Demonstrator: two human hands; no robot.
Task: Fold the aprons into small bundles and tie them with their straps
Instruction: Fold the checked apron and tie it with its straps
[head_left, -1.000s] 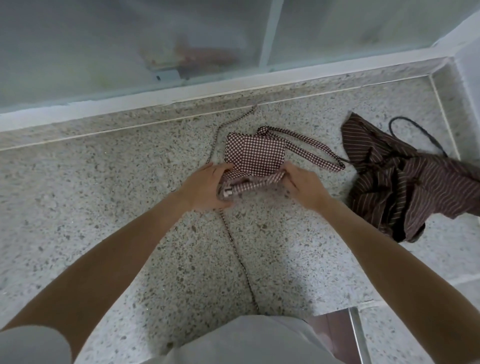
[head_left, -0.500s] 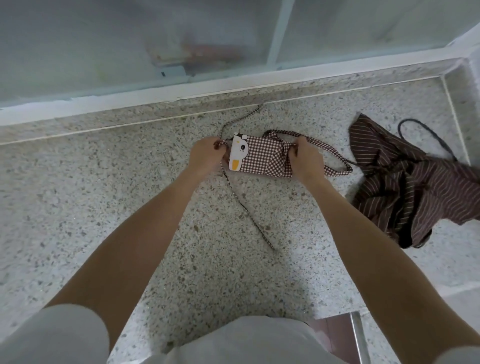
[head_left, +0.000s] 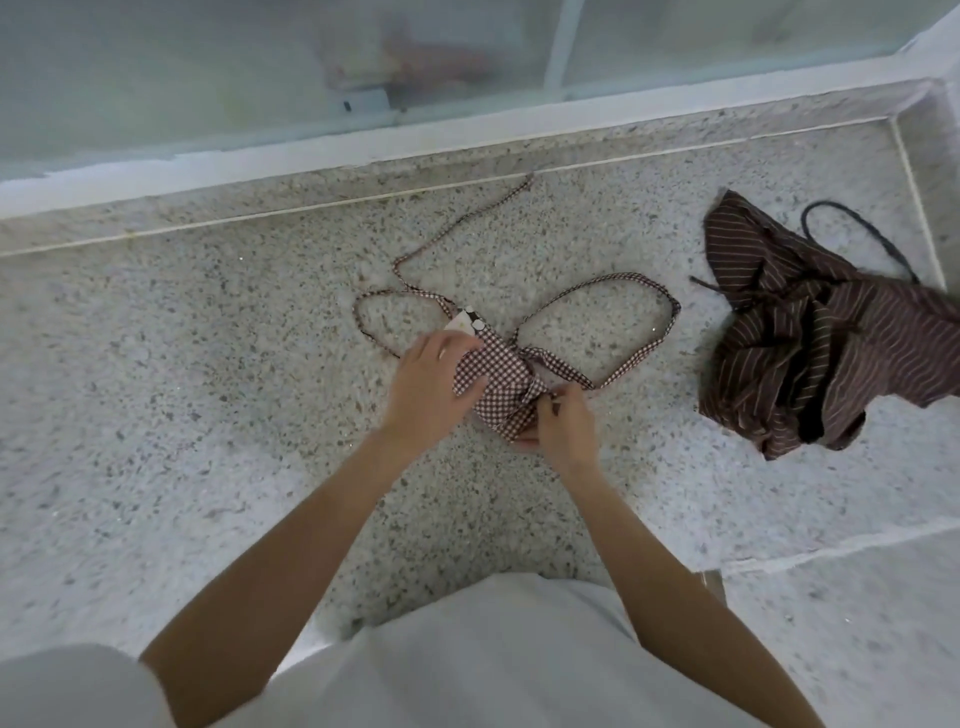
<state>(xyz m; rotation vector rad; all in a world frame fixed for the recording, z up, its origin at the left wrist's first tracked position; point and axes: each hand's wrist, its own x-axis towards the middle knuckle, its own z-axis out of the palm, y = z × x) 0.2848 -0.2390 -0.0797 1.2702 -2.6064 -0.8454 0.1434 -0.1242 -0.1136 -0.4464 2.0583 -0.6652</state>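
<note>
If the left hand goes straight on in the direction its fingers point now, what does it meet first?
The left hand points right, across the checked bundle that it already holds. Going on, it would probably meet the right hand or the wide strap first; depth is unclear.

left hand (head_left: 431, 382) is covering the near-left part of the checked apron bundle (head_left: 501, 387) | right hand (head_left: 563, 423) is hiding its near end, fingertips tucked out of sight | striped apron (head_left: 821, 353) is running off the right edge | shapes behind frosted glass (head_left: 208, 78) are staying blurred
</note>
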